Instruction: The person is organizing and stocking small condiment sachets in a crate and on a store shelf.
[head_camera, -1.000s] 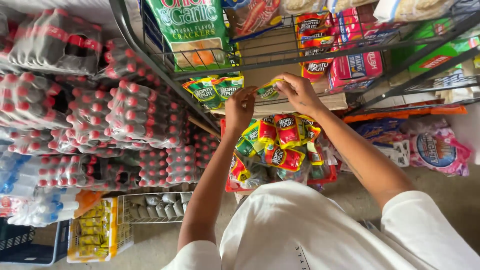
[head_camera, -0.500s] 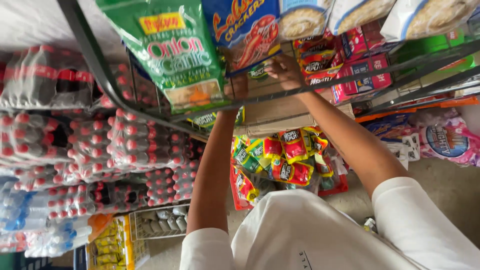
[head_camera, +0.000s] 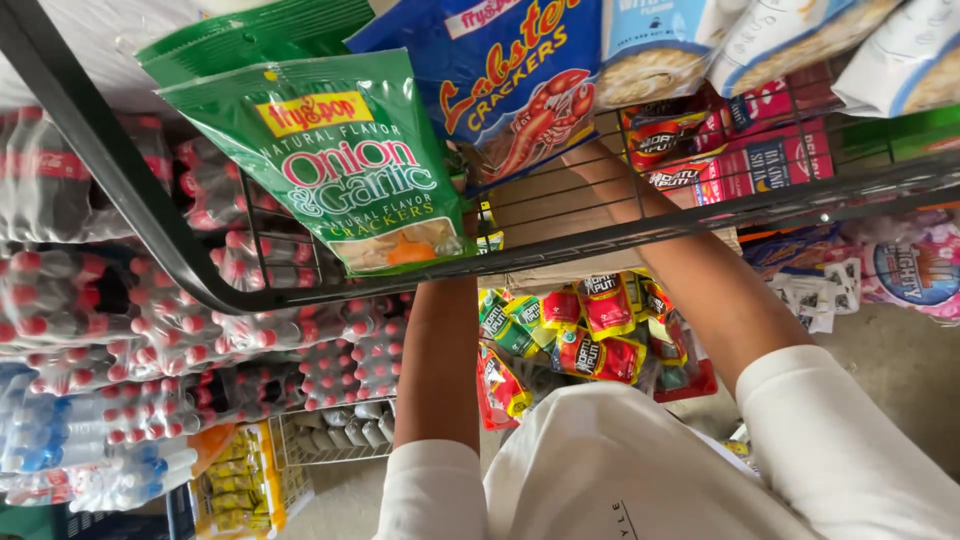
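- Both forearms reach up from the white sleeves into the dark wire rack (head_camera: 150, 225), and both hands go out of sight behind the hanging snack bags.
- The left forearm (head_camera: 440, 350) rises straight to the rack's lower bar; the left hand is hidden behind the green cracker bag (head_camera: 350, 160), so I cannot tell whether it is spread or pinching anything.
- The right forearm (head_camera: 700, 280) slants up from the right and passes behind the bar; the right hand is covered by the blue cracker bag (head_camera: 510, 80), so its grip cannot be told either.
- The green bag hangs at the front of the rack, its lower edge over the bar, and touches the blue bag at its right.
- Just beside the blue bag, further right, hang pale white and blue snack bags (head_camera: 660, 50).
- Behind the right forearm, small red packets (head_camera: 740, 160) stand in a row on the rack's wire shelf.
- Between the two arms and lower down hangs a bunch of small red, yellow and green sachets (head_camera: 590, 330).
- At the left, shrink-wrapped packs of red-capped bottles (head_camera: 100, 300) are stacked well below the rack.
- Near the bottom left, blue-capped bottles (head_camera: 60, 450) lie beside a yellow pack (head_camera: 235, 480).
- At the far right, pink and white packets (head_camera: 900, 270) hang under the rack.
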